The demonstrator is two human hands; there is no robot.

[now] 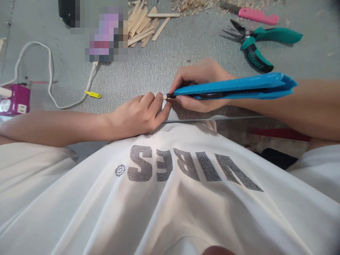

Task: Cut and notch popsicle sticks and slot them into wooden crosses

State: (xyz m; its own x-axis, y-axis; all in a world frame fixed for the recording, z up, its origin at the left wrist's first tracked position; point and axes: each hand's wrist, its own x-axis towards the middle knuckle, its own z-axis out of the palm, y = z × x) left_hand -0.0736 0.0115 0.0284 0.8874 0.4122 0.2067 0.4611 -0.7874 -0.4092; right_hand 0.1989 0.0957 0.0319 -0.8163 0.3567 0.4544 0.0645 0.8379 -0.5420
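Observation:
My right hand [202, 85] grips what looks like a blue utility knife [239, 86], with a long blue handle and a black slider along its side. Its dark front end points left, and the blade itself is too small to make out. Close against that tip, my left hand [145, 111] is closed, knuckles up, pinching a small pale wooden stick [165, 97] of which only a short end shows. Both hands rest near the table's front edge, fingertips almost touching.
Craft sticks [140, 23] lie piled at the back, beside wood shavings [196, 4]. Teal-handled pliers [249, 37] lie open at right, below a pink-handled blade [257, 16]. A white cable [50, 71] runs from a purple plug block [18, 99] to a blurred device [105, 35].

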